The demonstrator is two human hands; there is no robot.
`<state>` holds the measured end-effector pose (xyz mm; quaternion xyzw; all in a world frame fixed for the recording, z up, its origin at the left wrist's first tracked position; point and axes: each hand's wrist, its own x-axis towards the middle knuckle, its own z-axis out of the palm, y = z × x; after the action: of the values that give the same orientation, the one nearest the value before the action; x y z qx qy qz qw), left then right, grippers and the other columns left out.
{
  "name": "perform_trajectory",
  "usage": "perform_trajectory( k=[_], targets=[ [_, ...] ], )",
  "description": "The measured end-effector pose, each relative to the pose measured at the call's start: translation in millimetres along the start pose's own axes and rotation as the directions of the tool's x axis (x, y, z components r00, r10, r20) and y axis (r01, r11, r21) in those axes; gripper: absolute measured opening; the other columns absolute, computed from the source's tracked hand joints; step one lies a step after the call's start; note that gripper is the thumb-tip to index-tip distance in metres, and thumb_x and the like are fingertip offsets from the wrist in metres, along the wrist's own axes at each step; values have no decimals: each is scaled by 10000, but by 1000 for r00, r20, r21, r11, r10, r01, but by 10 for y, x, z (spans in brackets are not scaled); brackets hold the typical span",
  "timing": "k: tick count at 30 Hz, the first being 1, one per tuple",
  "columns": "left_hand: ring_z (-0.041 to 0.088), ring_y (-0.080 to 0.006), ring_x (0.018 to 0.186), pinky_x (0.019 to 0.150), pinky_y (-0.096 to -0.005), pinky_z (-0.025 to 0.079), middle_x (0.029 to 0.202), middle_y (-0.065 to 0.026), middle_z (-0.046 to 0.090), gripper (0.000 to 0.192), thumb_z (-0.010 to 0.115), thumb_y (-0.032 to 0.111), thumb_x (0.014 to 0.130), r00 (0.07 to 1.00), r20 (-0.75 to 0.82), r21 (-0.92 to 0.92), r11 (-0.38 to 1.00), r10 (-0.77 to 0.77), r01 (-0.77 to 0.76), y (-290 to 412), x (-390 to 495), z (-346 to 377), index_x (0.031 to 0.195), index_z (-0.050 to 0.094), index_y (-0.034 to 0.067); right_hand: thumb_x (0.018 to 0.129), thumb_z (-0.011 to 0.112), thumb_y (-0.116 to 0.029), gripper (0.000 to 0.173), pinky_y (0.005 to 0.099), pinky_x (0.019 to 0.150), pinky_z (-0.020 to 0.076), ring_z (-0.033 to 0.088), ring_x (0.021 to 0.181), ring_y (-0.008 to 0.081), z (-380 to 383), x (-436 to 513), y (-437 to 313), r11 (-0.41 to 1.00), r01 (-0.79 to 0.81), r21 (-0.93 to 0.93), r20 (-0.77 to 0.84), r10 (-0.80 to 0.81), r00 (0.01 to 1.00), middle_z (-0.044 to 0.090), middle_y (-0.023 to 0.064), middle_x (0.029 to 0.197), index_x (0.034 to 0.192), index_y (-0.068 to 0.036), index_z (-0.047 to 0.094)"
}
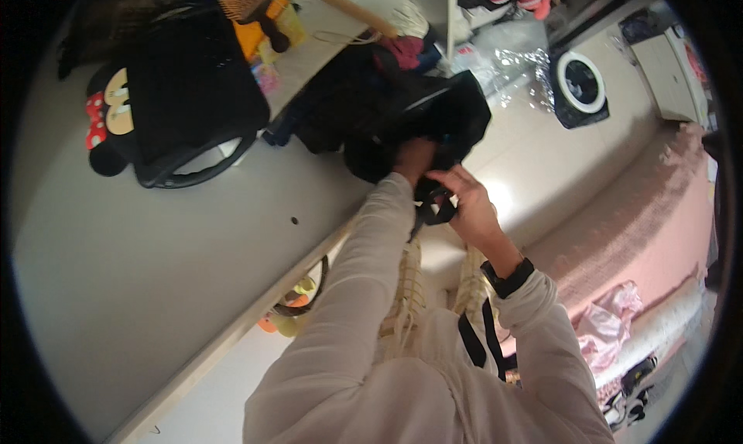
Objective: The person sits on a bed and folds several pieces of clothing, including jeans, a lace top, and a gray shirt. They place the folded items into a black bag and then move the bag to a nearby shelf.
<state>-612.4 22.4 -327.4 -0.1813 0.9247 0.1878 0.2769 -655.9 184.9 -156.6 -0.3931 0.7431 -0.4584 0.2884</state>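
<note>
In front of me, beside the table edge, a black bag (471, 110) gapes open. My left hand (414, 158) reaches down into it; its fingers are lost in the dark interior, so I cannot tell what they hold. My right hand (473, 203) grips the near rim of the bag, with thumb and fingers close together. A black strap loop (438, 207) hangs just below those fingers. Dark clothing (342, 90) lies bunched against the far left side of the bag.
On the white table (191, 258) at left lie a black case (191, 90) with a handle, a cartoon mouse figure (119, 101) and a paddle hairbrush (246, 3). A white ring-shaped object (580, 83) and clear plastic packaging (516, 66) are on the floor. A pink-covered bed (627, 223) stands at right.
</note>
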Motion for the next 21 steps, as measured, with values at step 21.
perform_trajectory(
  k=[21],
  targets=[
    [506, -342, 1211, 1012, -418, 396, 1374, -176, 482, 439, 531, 294, 928, 926, 285, -365, 865, -247, 343, -174, -562, 81, 1353, 498, 191, 713, 775, -36, 284, 309, 667, 502, 614, 726, 232, -324, -981, 160, 974, -225, -41, -357, 196, 913, 629, 108, 881, 936, -30, 600]
  ],
)
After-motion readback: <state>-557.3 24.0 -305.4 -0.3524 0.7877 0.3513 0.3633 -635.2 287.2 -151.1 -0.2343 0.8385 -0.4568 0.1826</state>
